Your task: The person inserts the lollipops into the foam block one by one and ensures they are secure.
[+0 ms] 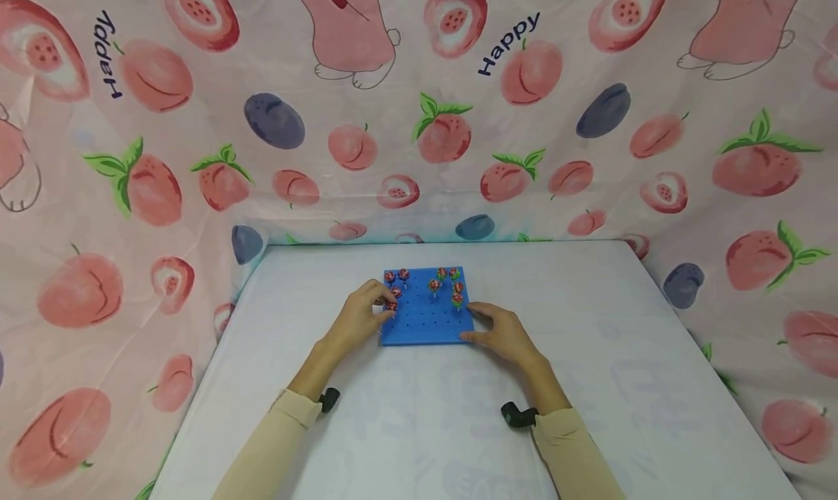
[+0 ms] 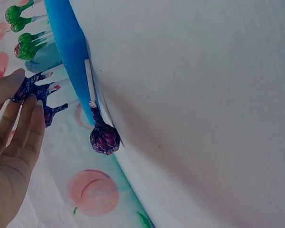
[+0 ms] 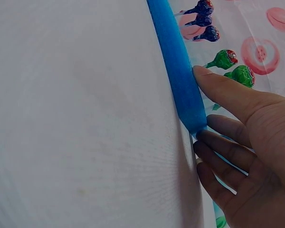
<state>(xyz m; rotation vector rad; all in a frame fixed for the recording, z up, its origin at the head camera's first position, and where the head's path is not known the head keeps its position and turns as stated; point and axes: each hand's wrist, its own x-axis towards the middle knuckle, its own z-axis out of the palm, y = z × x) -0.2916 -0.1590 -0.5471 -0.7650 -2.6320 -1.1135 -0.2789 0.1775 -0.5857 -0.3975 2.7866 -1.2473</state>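
A blue board (image 1: pixel 425 329) with rows of small holes lies on the table, with lollipops standing in it. My left hand (image 1: pixel 358 312) is at its left side, thumb and fingers pinching a purple-wrapped lollipop (image 2: pixel 26 90). Other purple lollipops (image 1: pixel 404 274) stand around it; green-and-red lollipops (image 1: pixel 433 286) stand toward the right. My right hand (image 1: pixel 504 332) holds the board's near right corner, with the thumb at the front edge and fingers at the side. In the left wrist view, a loose purple lollipop (image 2: pixel 104 137) lies beside the board's edge.
The white-covered table (image 1: pixel 419 427) extends around the board. Behind it and at both sides hangs a pink cloth (image 1: pixel 366 216) printed with fruit. A dark wrist camera (image 1: pixel 519 415) is at the right wrist, another (image 1: pixel 329 399) at the left.
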